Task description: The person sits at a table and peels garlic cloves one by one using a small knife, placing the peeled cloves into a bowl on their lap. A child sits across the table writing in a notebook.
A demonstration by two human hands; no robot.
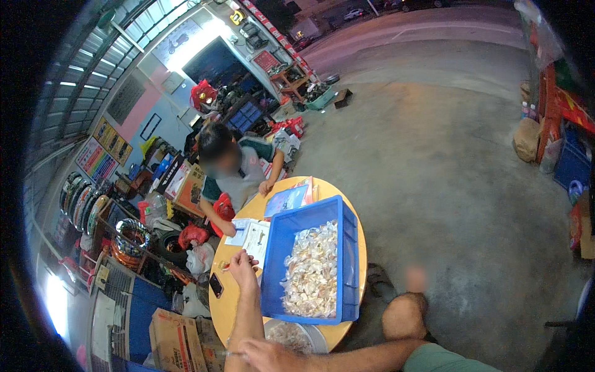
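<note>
Hanging just left of the blue tub, my left grip has its fingers curled in to a narrow gap; I cannot tell whether anything small sits between them. My right grip is blurred and crosses over my left forearm in view, so I cannot tell how wide it is or what it holds. Small clear packets lie heaped inside the tub, which stands on the round yellow counter. More clear packets sit in a round bowl at the tub's near end, beside my right wrist. A dark phone lies on the counter to the left of my left grip. Beyond my fingers are white papers and a blue booklet, and across from me another person rests both forearms at the counter's far edge.
</note>
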